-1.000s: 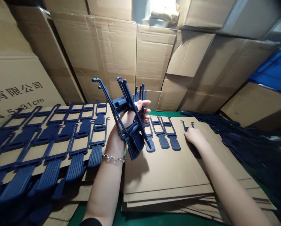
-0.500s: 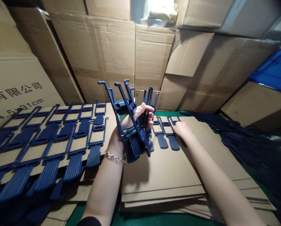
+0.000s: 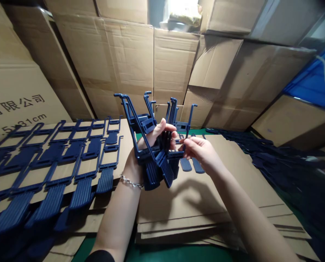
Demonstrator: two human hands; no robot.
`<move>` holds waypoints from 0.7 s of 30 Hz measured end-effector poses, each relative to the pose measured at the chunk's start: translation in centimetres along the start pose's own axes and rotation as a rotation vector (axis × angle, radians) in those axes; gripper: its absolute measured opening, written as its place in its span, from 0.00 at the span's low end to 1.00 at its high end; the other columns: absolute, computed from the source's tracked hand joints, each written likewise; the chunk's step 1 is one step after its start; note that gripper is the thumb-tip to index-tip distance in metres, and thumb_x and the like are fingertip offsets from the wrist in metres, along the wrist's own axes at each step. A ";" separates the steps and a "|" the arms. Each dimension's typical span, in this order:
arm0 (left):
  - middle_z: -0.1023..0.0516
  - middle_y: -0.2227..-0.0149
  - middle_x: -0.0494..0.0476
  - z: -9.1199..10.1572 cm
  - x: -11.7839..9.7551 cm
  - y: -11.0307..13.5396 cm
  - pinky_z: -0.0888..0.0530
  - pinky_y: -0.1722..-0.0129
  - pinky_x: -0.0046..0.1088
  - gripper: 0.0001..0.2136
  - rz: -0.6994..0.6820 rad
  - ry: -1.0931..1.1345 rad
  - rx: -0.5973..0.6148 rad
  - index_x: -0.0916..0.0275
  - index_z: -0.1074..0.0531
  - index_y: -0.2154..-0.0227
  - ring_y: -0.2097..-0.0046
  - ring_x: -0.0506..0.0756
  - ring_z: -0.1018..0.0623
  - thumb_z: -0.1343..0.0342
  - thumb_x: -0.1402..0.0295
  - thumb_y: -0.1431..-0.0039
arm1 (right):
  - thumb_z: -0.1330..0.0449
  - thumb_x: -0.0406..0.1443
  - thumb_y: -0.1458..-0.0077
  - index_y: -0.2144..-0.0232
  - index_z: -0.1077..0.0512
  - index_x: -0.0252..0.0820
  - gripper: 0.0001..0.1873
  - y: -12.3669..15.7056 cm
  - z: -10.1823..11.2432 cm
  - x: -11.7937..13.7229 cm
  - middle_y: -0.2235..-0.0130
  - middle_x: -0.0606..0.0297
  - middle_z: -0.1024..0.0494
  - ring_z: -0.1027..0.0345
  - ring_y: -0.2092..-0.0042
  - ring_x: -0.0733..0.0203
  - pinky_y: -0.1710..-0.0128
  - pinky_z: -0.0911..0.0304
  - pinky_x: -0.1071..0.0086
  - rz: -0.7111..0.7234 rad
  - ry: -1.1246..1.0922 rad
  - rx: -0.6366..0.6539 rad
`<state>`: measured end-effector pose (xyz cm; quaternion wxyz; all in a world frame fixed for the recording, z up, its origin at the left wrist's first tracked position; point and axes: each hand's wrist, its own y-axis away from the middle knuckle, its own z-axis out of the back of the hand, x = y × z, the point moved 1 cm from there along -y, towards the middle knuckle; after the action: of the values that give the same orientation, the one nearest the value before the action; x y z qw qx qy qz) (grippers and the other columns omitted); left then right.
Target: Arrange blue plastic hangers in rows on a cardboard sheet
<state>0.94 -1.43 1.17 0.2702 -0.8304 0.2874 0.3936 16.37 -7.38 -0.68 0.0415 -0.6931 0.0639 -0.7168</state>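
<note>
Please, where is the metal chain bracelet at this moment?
In the head view, the metal chain bracelet is around the left wrist, just below the left hand, which holds a bundle of navy plastic frames.

Stacked cardboard cartons [image 3: 119,62], a blue container [image 3: 312,78] at right, green floor [image 3: 165,254], bright light above [image 3: 181,7]

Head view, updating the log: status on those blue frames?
Left hand gripping bundle of navy plastic hooked frames. Right hand pinching one frame. More frames lying on cardboard at left.

Left hand [image 3: 150,143] gripping bundled navy plastic frames [image 3: 154,174], right hand [image 3: 199,151] pinching one frame [image 3: 188,122], cardboard sheets [image 3: 181,207] beneath
</note>
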 end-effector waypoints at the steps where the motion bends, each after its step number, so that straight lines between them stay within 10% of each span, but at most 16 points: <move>1: 0.25 0.72 0.54 0.0 0.1 0.0 0.24 0.74 0.27 0.16 0.002 -0.018 -0.018 0.64 0.28 0.71 0.73 0.52 0.24 0.40 0.54 0.51 | 0.40 0.49 0.55 0.77 0.30 0.35 0.21 0.2 0.0 0.2 0.76 0.62 0.28 0.39 0.78 0.69 0.77 0.41 0.75 0.047 0.056 -0.022; 5: 0.23 0.67 0.59 -0.9 0.8 -0.4 0.25 0.64 0.31 0.15 0.009 -0.014 -0.072 0.64 0.28 0.67 0.65 0.55 0.22 0.45 0.56 0.45 | 0.42 0.47 0.52 0.76 0.29 0.35 0.18 0.5 1.6 0.7 0.78 0.65 0.31 0.41 0.78 0.69 0.78 0.43 0.76 0.198 0.231 -0.209; 9: 0.23 0.68 0.58 -1.3 1.3 -1.1 0.25 0.67 0.28 0.13 -0.044 0.060 -0.143 0.65 0.28 0.67 0.67 0.54 0.22 0.46 0.58 0.43 | 0.44 0.49 0.52 0.67 0.28 0.35 0.22 0.6 7.9 -0.5 0.77 0.66 0.32 0.42 0.78 0.67 0.78 0.42 0.73 0.191 0.311 -0.451; 15: 0.24 0.71 0.54 -0.1 0.5 -1.2 0.26 0.69 0.24 0.10 -0.128 0.114 -0.256 0.64 0.28 0.68 0.71 0.50 0.23 0.45 0.61 0.43 | 0.50 0.35 0.46 0.62 0.25 0.35 0.16 1.2 19.0 -5.2 0.69 0.57 0.25 0.32 0.66 0.57 0.67 0.40 0.70 -0.254 1.230 -0.539; 21: 0.25 0.73 0.53 0.2 -0.2 -1.0 0.25 0.73 0.23 0.12 -0.114 0.143 -0.282 0.64 0.28 0.70 0.73 0.50 0.23 0.50 0.61 0.40 | 0.47 0.34 0.47 0.61 0.24 0.34 0.15 0.5 20.1 -8.7 0.61 0.49 0.25 0.32 0.57 0.49 0.60 0.39 0.67 -0.436 1.346 -0.447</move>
<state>1.45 -0.57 1.41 0.1518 -0.9008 0.2004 0.3540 36.74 -7.23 -8.71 -0.2922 -0.0925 0.0809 -0.9484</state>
